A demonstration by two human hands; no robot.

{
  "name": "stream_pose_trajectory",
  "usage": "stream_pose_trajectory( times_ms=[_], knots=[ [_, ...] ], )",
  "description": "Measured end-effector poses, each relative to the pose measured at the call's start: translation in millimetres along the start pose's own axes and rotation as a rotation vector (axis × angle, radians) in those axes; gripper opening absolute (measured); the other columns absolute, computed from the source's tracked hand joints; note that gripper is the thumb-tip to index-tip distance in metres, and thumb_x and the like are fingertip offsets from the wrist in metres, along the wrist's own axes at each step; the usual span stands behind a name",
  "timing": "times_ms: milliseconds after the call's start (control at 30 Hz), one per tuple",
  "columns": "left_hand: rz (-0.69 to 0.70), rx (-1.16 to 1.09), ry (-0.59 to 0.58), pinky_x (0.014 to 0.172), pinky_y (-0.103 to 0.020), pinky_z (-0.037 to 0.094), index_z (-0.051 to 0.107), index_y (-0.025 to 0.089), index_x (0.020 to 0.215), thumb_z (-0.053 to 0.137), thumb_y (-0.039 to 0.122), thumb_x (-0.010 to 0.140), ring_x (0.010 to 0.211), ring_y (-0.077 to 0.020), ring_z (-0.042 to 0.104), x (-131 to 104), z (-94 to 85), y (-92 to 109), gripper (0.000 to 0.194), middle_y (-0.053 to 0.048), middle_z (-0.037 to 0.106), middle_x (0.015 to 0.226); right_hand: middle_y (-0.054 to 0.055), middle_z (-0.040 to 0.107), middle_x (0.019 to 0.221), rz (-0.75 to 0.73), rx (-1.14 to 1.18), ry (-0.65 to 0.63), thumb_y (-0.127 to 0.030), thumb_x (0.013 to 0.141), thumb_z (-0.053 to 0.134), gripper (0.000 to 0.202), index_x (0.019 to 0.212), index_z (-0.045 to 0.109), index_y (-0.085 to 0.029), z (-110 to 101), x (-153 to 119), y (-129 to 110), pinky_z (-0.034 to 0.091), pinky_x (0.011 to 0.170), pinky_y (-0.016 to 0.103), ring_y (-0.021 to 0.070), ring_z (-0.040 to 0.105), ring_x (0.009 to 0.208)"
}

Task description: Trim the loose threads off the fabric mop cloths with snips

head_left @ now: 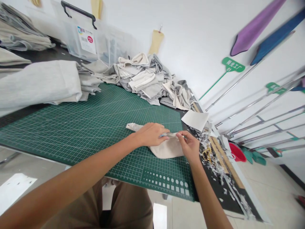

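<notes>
A small beige fabric piece (pixel 166 149) lies on the green cutting mat (pixel 90 127), near its right end. My left hand (pixel 151 134) rests on the piece's upper edge with fingers pinching the cloth. My right hand (pixel 190 145) pinches the same edge from the right side. The two hands almost meet at the fold. One narrow end of the fabric sticks out to the left behind my left hand.
A heap of grey and cream fabric scraps (pixel 147 79) sits at the mat's far end, with folded cloth (pixel 38 82) at left and a clear plastic box (pixel 83 38) behind. A white cut piece (pixel 195 120), gold scissors (pixel 207 154), trimmings and a wooden ruler (pixel 224 159) lie at right.
</notes>
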State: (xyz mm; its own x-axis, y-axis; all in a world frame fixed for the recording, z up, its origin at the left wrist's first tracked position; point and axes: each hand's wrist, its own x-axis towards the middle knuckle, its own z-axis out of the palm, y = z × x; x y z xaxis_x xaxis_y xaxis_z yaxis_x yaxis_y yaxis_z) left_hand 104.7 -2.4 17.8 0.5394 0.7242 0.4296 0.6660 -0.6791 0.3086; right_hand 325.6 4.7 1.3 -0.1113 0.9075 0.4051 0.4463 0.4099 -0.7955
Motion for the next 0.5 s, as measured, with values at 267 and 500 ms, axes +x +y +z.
stream_pose_trajectory(
  times_ms=[267, 500],
  knots=[
    [0.0, 0.042, -0.031, 0.058, -0.029, 0.04, 0.064, 0.023, 0.104, 0.043, 0.043, 0.094, 0.076, -0.0205, 0.063, 7, 10.9, 5, 0.031, -0.002, 0.064, 0.083, 0.003, 0.064, 0.084, -0.068, -0.047, -0.004, -0.031, 0.085, 0.06, 0.013, 0.084, 0.065, -0.019, -1, -1, -3, 0.048, 0.068, 0.025, 0.0164, 0.06, 0.082],
    [0.006, 0.016, -0.032, 0.062, -0.028, 0.041, 0.063, 0.021, 0.104, 0.041, 0.041, 0.096, 0.077, -0.0188, 0.062, 9, 17.5, 7, 0.03, -0.003, 0.063, 0.084, 0.003, 0.064, 0.085, -0.095, -0.068, 0.017, -0.031, 0.085, 0.06, 0.012, 0.085, 0.064, -0.02, -1, -2, -3, 0.049, 0.069, 0.027, 0.0171, 0.06, 0.083]
  ],
)
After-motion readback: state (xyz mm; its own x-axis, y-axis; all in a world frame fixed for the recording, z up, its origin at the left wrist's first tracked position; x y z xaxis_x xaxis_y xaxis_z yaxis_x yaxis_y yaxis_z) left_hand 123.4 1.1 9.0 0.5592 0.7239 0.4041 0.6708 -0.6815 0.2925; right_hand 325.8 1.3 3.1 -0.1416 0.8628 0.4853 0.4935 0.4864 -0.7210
